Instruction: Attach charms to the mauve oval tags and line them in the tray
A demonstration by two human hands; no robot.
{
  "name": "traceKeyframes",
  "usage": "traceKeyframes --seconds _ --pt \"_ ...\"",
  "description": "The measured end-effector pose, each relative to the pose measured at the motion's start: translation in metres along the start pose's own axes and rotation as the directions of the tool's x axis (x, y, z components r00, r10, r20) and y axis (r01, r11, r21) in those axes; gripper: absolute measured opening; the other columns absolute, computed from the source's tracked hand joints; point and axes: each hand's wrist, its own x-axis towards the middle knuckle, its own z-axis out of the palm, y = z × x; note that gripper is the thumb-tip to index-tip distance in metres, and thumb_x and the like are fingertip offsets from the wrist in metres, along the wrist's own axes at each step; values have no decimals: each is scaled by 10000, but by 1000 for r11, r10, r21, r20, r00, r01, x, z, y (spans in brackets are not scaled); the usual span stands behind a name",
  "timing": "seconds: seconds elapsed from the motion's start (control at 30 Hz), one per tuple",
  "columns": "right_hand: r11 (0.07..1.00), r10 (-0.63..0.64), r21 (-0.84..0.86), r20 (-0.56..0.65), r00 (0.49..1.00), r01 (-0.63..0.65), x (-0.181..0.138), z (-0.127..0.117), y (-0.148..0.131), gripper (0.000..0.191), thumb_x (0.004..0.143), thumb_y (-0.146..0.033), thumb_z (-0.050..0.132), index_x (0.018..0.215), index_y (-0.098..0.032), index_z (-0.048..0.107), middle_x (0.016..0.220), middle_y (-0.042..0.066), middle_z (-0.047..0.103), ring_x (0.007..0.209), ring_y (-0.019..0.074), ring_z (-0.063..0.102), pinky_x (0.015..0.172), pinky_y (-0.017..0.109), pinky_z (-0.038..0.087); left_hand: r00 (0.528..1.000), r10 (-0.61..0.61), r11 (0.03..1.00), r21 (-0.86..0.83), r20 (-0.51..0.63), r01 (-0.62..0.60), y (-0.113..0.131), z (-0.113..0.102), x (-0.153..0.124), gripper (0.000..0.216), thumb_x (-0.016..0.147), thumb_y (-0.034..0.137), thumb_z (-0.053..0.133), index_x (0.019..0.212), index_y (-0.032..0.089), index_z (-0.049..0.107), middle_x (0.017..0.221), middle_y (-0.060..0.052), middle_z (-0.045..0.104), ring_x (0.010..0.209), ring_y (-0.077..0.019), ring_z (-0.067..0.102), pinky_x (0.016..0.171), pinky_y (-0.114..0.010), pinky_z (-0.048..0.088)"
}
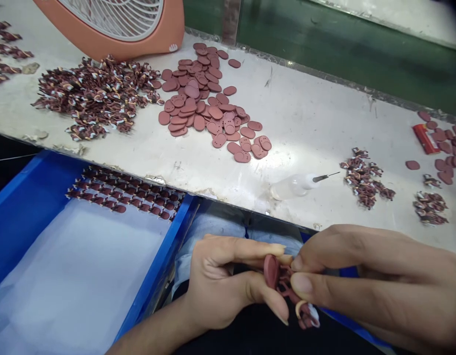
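Observation:
My left hand point(228, 281) pinches a reddish-brown oval base point(271, 271) on edge between thumb and fingers. Between thumb and fingertip, my right hand point(372, 281) grips a small brown figurine point(305, 310) with thin limbs and cream and white details. The figurine's limbs meet or nearly meet the face of the base; exact contact is hidden by my fingers. Both hands are above my lap, in front of the table edge. A clear squeeze bottle point(292, 187) with a needle tip lies on the table beyond them.
On the white table point(309, 113) are a large figurine heap point(98, 93), a spread of oval bases point(213, 108) and a smaller figurine pile point(364, 177). An orange fan point(172, 29) stands behind. At left, a blue tray point(146, 296) holds rows of figurines on bases point(128, 195).

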Motion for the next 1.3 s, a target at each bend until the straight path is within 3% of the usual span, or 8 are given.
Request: traceKeyframes --seconds 0.07,0.13,0.3,0.37,0.47,0.7,1.2,1.3 --pt "989 19 145 68 997 -29 3 -3 3 123 926 -327 709 832 -247 712 659 -28 716 501 121 694 482 130 584 999 -50 997 -60 -16 48 -3 -2 -1 358 733 94 849 1001 329 820 679 48 785 489 -119 701 486 -167 568" --pt "979 -61 201 133 989 33 7 -6 9 36 934 -233 695 903 -245 708 750 -17 742 613 129 734 620 151 627 995 -94 990 -110 -17 92 -5 -4 -1 316 727 151 867 984 330 822 749 36 804 512 -106 706 488 -149 556" --pt "938 -343 102 137 929 331 13 -5 24 380 906 -195 729 1276 -213 639 1009 31 718 870 125 717 794 187 601 979 -202 962 -192 -24 193 -14 -14 6 279 685 387 898 930 276 826 722 27 794 587 -91 728 590 -134 585" --pt "934 -355 69 90 931 350 16 -1 27 425 903 -263 745 1295 -181 605 969 32 697 834 122 685 768 203 584 967 -255 937 -249 -13 244 -18 -19 8 335 693 493 865 931 260 822 764 11 799 597 -93 730 541 -121 570" --pt "957 -277 95 12 961 274 18 8 29 313 920 -249 719 1213 -174 635 886 15 676 690 93 614 669 211 548 951 -308 910 -290 3 296 -21 -24 8 407 718 572 815 937 229 809 742 0 782 576 -85 711 501 -112 553" --pt "965 -177 191 -21 984 178 19 26 28 241 918 -174 700 1158 -197 705 784 -23 639 578 47 531 535 158 468 953 -302 928 -235 -28 287 -17 -29 6 420 759 576 782 885 175 784 671 3 735 537 -75 666 506 -133 573" --pt "963 -173 187 -111 979 192 22 47 25 222 908 -147 697 1109 -240 715 735 -32 640 580 65 580 516 164 483 953 -300 939 -188 -46 287 -6 -36 7 513 739 628 771 903 141 778 696 -23 699 535 -76 632 473 -150 570" --pt "972 -197 91 -188 962 216 23 52 25 189 906 -127 686 1071 -215 709 736 -25 640 563 63 563 504 167 476 943 -289 952 -154 -166 264 -8 -37 5 621 721 688 748 1025 147 764 763 -47 717 592 -113 656 461 -185 576"
